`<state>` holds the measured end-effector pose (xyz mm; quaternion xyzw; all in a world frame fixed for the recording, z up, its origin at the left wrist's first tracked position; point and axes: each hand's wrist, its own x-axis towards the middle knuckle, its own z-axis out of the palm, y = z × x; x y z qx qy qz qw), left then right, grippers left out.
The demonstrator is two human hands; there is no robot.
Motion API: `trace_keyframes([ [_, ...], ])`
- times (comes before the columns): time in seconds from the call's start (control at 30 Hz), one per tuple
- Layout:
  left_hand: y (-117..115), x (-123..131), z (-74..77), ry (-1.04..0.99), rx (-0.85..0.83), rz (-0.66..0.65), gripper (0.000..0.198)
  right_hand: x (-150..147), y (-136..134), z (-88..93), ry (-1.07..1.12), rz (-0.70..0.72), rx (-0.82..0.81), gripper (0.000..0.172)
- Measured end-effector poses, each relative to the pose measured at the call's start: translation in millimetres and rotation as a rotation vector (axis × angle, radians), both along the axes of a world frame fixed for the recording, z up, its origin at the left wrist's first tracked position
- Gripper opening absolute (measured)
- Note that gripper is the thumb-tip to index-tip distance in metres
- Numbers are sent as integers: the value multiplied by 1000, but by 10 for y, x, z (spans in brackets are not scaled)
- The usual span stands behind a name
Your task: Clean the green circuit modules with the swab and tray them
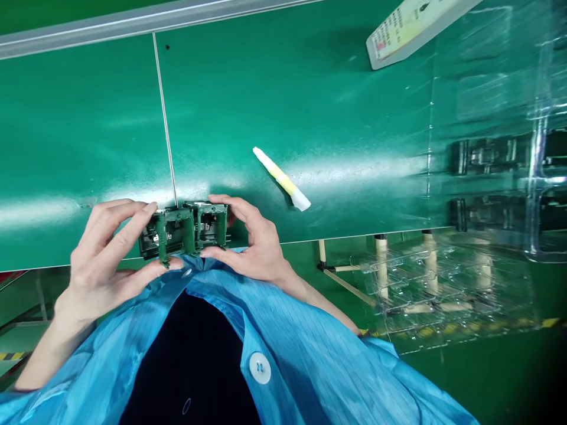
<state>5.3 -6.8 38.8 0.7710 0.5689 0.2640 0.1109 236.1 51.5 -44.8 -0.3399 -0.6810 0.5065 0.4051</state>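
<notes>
A dark, box-shaped part with open compartments (179, 231) is held between my two hands, close to my body at the near edge of the green table. My left hand (108, 254) grips its left end, fingers on the far side and thumb on the near side. Around the right end, my right hand (254, 242) is closed in the same way. Small metal pieces show inside the compartments. A white marker with a yellow band (282, 179) lies on the table to the right of my hands, touched by neither.
A white box-like container with a printed label (411, 29) stands at the far right. Clear plastic trays (538, 147) at the right hold dark parts (482, 154). Below the table edge, more clear trays (443, 289) sit on a beige tube frame. A metal rail (110, 23) runs along the back.
</notes>
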Motion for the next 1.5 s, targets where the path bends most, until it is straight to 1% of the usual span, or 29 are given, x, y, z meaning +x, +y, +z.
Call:
trace_keyframes([
  [0.1,-70,-11,-77,-69,18,18,80,26,-5,72,-32,-35,125,65],
  [0.2,-104,2,-119,-106,28,16,81,36,-9,101,-19,-48,222,64],
  [0.4,-63,44,-125,-113,32,38,78,50,-18,121,-64,-60,291,58],
  [0.7,-72,60,-134,-156,-8,56,70,49,-8,135,-108,-95,472,60],
  [0.8,-67,31,-245,-183,-21,83,71,3,24,60,-125,-81,468,59],
  [0.93,-38,-43,-529,-199,-47,122,66,-73,71,-113,-218,-34,364,56],
  [1.0,-48,-78,-634,-192,-89,155,67,-29,98,-145,-280,3,328,60],
  [1.03,-63,-90,-657,-181,-105,172,70,31,116,-140,-311,11,321,64],
  [1.1,-100,-96,-637,-141,-119,188,83,215,166,-111,-375,-28,329,70],
  [1.13,-114,-88,-601,-114,-111,187,91,328,199,-103,-414,-90,342,69],
  [1.17,-121,-71,-553,-86,-95,179,96,441,237,-109,-463,-171,351,65],
  [1.23,-102,-13,-448,-29,-55,144,98,631,315,-174,-586,-336,370,55],
  [1.3,-37,68,-366,15,5,83,96,738,371,-285,-724,-431,387,40],
  [1.37,55,155,-330,55,54,9,95,771,378,-371,-800,-441,394,26],
  [1.4,102,196,-327,76,72,-20,94,778,360,-382,-799,-431,387,21],
  [1.43,145,232,-331,104,74,-41,92,787,329,-368,-776,-414,356,18],
  [1.5,212,286,-350,160,56,-63,87,830,240,-271,-685,-352,221,13],
])
